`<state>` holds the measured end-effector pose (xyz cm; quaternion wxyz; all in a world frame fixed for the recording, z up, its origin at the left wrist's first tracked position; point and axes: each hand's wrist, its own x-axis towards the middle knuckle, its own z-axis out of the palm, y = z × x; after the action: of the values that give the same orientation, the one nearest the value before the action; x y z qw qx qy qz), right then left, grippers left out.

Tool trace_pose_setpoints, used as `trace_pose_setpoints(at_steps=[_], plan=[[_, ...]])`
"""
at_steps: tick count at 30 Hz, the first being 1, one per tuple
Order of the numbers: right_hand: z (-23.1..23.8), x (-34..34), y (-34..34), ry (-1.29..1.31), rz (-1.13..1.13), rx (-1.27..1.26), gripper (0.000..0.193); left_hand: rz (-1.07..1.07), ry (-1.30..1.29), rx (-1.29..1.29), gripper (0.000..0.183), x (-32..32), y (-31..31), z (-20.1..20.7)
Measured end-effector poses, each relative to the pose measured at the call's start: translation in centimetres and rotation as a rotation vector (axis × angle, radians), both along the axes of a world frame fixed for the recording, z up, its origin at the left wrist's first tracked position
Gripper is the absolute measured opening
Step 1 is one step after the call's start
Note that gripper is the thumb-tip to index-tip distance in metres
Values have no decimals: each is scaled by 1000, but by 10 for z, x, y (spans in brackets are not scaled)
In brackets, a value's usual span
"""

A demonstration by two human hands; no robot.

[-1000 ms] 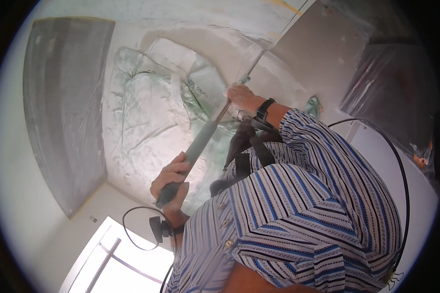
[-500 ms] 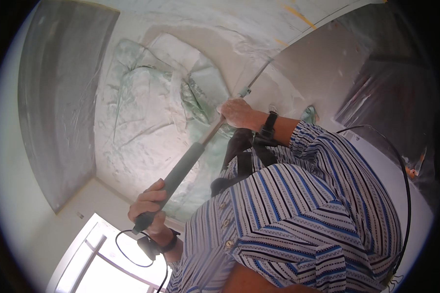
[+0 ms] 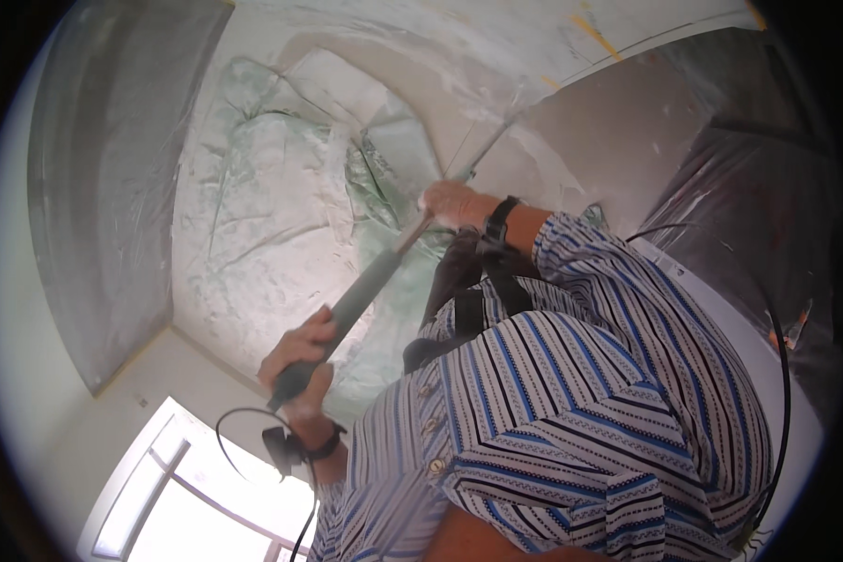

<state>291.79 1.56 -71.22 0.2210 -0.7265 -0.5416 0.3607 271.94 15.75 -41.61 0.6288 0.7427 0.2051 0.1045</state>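
A long pole (image 3: 363, 292) with a thick dark grey-green grip runs slantwise from lower left to upper right. My left hand (image 3: 302, 358) is closed round the lower end of the grip. Farther up, my right hand (image 3: 453, 202) wraps the thinner metal part, its fingers dusty white and slightly blurred. Beyond it, the thin far section of the pole (image 3: 489, 142) reaches toward a pale, white-smeared surface. Whatever sits at its far tip is too blurred to make out. Each wrist wears a black strap with a small device.
Crumpled, dust-covered greenish plastic sheeting (image 3: 281, 187) lies on the floor. Grey film (image 3: 112, 197) covers a panel at left, and dark plastic (image 3: 740, 215) hangs at right. A bright window (image 3: 197, 506) stands at lower left. A black cable (image 3: 783, 393) hangs by my right side.
My left hand and the pole's grip have shifted a little up and right. The pole's far section looks more blurred, and the whole view has turned slightly.
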Motion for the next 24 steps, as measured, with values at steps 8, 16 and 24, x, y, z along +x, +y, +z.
trace_pose_setpoints(at_steps=[8, 16, 24], plan=[[77, -36, -130, -22, -96, 36, 7, -36, -55, 68, 18, -21, -119, 76], [135, 36, -281, -185, -155, 70, 7, -15, -97, -7, 16, 19, -280, 101], [165, 45, -266, -168, -408, 65, 8, -138, -170, 97, 19, 28, -272, 129]])
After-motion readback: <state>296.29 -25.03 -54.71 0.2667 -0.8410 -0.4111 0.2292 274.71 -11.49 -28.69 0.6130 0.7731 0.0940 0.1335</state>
